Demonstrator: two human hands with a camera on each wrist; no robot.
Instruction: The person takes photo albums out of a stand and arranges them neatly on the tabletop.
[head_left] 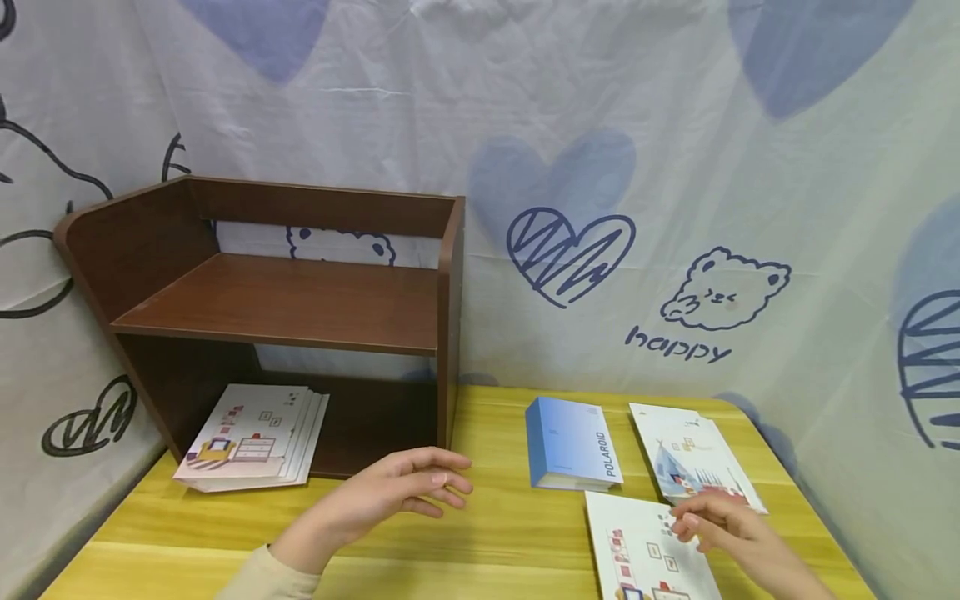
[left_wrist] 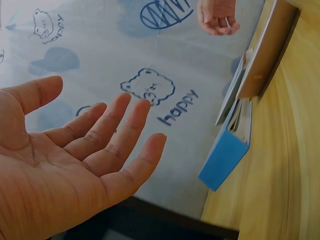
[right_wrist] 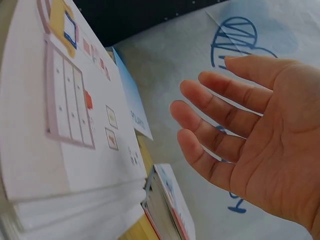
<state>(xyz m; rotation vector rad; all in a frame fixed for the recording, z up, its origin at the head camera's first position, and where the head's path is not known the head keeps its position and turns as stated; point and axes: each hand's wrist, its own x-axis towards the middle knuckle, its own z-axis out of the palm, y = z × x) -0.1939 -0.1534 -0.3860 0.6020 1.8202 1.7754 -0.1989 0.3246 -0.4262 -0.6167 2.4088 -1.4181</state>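
Observation:
My left hand (head_left: 401, 487), its fingers loosely spread, hovers over the table in front of the brown shelf and holds nothing. In the left wrist view its palm (left_wrist: 55, 175) faces up. My right hand (head_left: 727, 533) is relaxed and empty above a stack of white albums with a furniture drawing (head_left: 637, 542) near the front right. That stack's thick page edges show in the right wrist view. Behind it lie a blue album marked POLAROID (head_left: 573, 442) and a white album with a tent drawing (head_left: 693, 458).
A two-level brown shelf (head_left: 300, 308) stands at the left. On its lower level leans a fanned pile of white albums with a furniture drawing (head_left: 247, 437), jutting past the front edge. A white curtain (head_left: 570, 100) with hearts and bears hangs behind the yellow wood-grain table (head_left: 480, 533).

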